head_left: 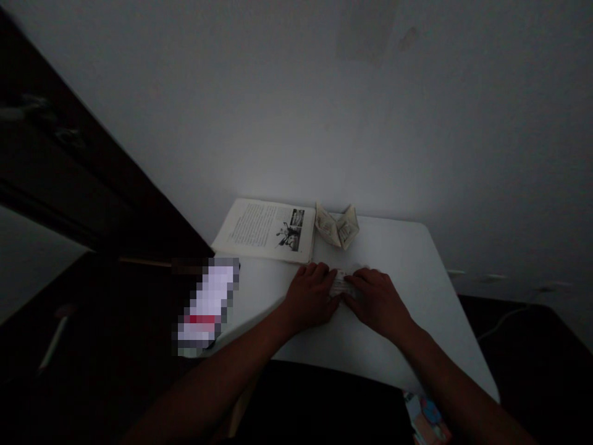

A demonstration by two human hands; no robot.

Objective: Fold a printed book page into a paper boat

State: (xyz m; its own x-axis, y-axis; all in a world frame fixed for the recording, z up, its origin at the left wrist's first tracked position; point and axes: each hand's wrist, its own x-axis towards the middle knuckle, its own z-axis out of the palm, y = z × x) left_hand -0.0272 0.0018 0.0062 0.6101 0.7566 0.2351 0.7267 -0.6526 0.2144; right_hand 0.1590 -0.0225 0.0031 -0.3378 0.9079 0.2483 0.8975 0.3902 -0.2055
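A small piece of folded printed paper (341, 283) lies at the middle of the white table (398, 247). My left hand (311, 295) grips its left side, thumb and fingers closed on the edge. From the right, my right hand (376, 298) pinches the same paper, so that only a strip of print shows between the hands. Just beyond them stands a folded paper shape (337, 227) with pointed, open corners, made of printed paper. To its left rests a book (266, 230) with printed text and black-and-white pictures on its upper page.
A blurred-out phone-like screen (209, 303) is at the table's left edge. The pale wall (278, 123) rises directly behind the table. A dark door (83, 136) is at the left. Something colourful (428, 415) shows below the table's front edge. A cable (504, 320) hangs at the right.
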